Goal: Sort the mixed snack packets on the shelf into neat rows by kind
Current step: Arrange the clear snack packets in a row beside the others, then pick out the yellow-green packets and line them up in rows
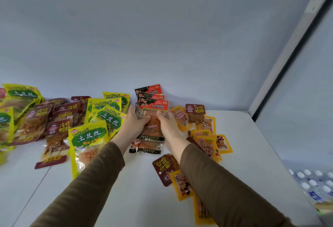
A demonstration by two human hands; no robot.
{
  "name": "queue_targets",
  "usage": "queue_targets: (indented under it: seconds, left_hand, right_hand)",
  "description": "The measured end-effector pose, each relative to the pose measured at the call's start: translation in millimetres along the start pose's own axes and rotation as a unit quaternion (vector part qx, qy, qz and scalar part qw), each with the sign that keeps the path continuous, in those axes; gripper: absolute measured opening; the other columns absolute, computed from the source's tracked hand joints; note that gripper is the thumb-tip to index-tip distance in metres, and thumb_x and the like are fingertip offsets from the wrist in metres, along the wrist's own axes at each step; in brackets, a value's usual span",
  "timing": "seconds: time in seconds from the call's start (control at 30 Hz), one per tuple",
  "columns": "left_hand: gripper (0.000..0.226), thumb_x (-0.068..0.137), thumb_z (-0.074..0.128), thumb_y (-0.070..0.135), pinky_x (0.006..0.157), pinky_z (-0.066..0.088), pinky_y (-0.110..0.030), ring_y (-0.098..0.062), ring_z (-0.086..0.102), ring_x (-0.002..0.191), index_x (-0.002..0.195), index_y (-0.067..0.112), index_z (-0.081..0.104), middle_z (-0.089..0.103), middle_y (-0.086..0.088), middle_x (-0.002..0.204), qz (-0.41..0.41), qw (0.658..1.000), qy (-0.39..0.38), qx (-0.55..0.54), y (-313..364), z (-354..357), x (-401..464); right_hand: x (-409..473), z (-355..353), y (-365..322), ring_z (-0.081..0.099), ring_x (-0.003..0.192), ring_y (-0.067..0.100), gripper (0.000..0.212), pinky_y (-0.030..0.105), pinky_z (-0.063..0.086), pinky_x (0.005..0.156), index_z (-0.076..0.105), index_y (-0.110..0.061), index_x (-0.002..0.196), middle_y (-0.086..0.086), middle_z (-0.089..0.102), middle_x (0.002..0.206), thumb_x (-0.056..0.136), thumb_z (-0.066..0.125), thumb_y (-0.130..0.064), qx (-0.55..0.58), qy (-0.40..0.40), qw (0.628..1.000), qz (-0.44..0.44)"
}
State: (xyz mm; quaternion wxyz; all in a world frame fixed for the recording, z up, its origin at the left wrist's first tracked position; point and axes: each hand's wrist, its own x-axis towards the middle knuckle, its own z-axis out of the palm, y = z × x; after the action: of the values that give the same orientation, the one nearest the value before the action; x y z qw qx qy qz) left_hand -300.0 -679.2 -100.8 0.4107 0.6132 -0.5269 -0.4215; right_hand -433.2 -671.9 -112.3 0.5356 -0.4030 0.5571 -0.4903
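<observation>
Two hands are working the middle of the shelf [243, 136]: I am holding the left hand [134, 124] and right hand [166, 121] against either side of the red packets [153, 104], which are lying in an overlapping column running back toward the rear wall. The left hand's grip is curling its fingers round the left edge of the front red packet, thumb on its clear window; the right hand's grip is pinching the right edge the same way, so both are closing on that one stack rather than lying flat.

I am judging the step in hand to be squaring up the red row, pulling the fanned packets into line. One more red packet [146, 147] is lying nearer me, between my forearms, partly under the stack.

To the left, the green-and-yellow packets [88, 136] are sitting in a loose overlapping group just beside my left wrist, and the maroon packets [59, 127] are heaped further left, mixed in among more green ones. To the right, the small yellow packets [207, 143] are scattered, with a stray maroon packet [195, 113] on top of them and another maroon one [163, 169] upside down under my right forearm.

Next, I am thinking the move calls for letting go of the red stack once it is straight, then lifting the two stray maroon packets across to the left heap without dragging the yellow ones along.
</observation>
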Motion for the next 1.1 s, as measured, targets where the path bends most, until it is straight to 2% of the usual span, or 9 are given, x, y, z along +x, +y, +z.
queue_targets:
  seconds: [0.17,0.27,0.4,0.5,0.63,0.77,0.87,1.03,1.1]
  left_hand:
    - [0.051,0.097,0.069,0.034,0.07,0.047,-0.026,-0.02,0.061,0.097,0.135,0.014,0.041,0.065,-0.007,0.117,0.014,0.999,0.0,0.038,1,-6,3]
    - [0.088,0.1,0.064,0.041,0.102,0.039,-0.029,-0.019,0.044,0.132,0.162,0.009,0.011,0.043,0.001,0.147,0.004,0.998,-0.011,0.068,2,-7,0]
    - [0.106,0.094,0.063,0.058,0.126,0.023,-0.049,-0.026,0.016,0.158,0.165,0.018,-0.005,0.008,-0.003,0.173,-0.001,0.996,-0.015,0.091,-2,-11,4]
    - [0.104,0.09,0.061,0.065,0.125,0.025,-0.054,-0.026,0.017,0.158,0.166,0.026,0.001,0.013,-0.003,0.173,0.018,0.995,-0.017,0.095,2,-11,1]
    - [0.094,0.096,0.056,0.06,0.127,0.018,-0.052,-0.022,0.012,0.159,0.165,0.024,0.005,0.01,-0.001,0.173,0.041,0.993,-0.022,0.107,7,-6,-1]
    - [0.091,0.091,0.05,0.068,0.12,0.032,-0.061,-0.035,0.03,0.153,0.164,0.031,0.011,0.011,0.0,0.173,0.049,0.987,-0.013,0.151,17,-2,-5]
    - [0.076,0.102,0.052,0.051,0.128,0.017,-0.051,-0.028,0.013,0.159,0.165,0.027,0.016,0.008,-0.002,0.173,0.079,0.98,-0.008,0.182,23,6,-10]
    - [0.06,0.101,0.055,0.043,0.125,0.025,-0.052,-0.027,0.027,0.155,0.156,0.03,0.036,0.03,-0.002,0.167,0.144,0.971,-0.04,0.184,38,20,-31]
    - [0.053,0.1,0.056,0.041,0.118,0.036,-0.054,-0.027,0.042,0.146,0.15,0.031,0.043,0.042,-0.002,0.159,0.17,0.965,-0.065,0.191,41,27,-44]
  right_hand:
    - [0,15,1,0.037,0.148,0.021,0.093,0.042,0.036,0.117,0.022,-0.035,0.162,-0.007,0.035,0.162,0.087,0.055,-0.079,0.057,-0.015,0.998,0.026]
    - [17,16,19,0.037,0.149,0.019,0.129,0.053,0.035,0.12,0.022,-0.046,0.158,-0.008,0.034,0.165,0.048,0.052,-0.105,0.07,-0.034,0.997,0.026]
    - [21,16,21,0.034,0.151,0.018,0.132,0.053,0.031,0.122,0.019,-0.047,0.159,-0.009,0.032,0.166,0.046,0.047,-0.108,0.051,-0.066,0.996,0.028]
    - [2,11,5,0.03,0.153,0.018,0.124,0.051,0.029,0.123,0.016,-0.045,0.161,-0.009,0.029,0.167,0.056,0.049,-0.104,0.052,-0.079,0.995,0.027]
    - [-24,-1,-20,0.021,0.155,0.017,0.069,0.041,0.021,0.124,0.016,-0.034,0.164,-0.008,0.021,0.169,0.105,0.038,-0.06,0.019,-0.065,0.998,0.008]
    - [-26,-15,-25,0.018,0.156,0.016,0.064,0.036,0.023,0.119,0.019,-0.033,0.164,-0.009,0.018,0.17,0.106,0.039,-0.055,-0.012,-0.056,0.998,-0.017]
    - [-33,-25,-34,0.022,0.155,0.013,0.06,0.028,0.023,0.109,0.023,-0.03,0.163,-0.01,0.021,0.169,0.108,0.039,-0.049,-0.017,-0.056,0.998,-0.035]
    - [-46,-60,-52,0.035,0.147,0.009,0.054,0.026,0.03,0.111,0.036,-0.03,0.158,-0.012,0.035,0.163,0.108,0.042,-0.049,-0.063,-0.04,0.993,-0.089]
    - [-55,-81,-58,0.046,0.13,0.001,0.049,0.02,0.039,0.101,0.045,-0.031,0.153,-0.016,0.047,0.149,0.107,0.047,-0.048,-0.11,-0.028,0.987,-0.112]
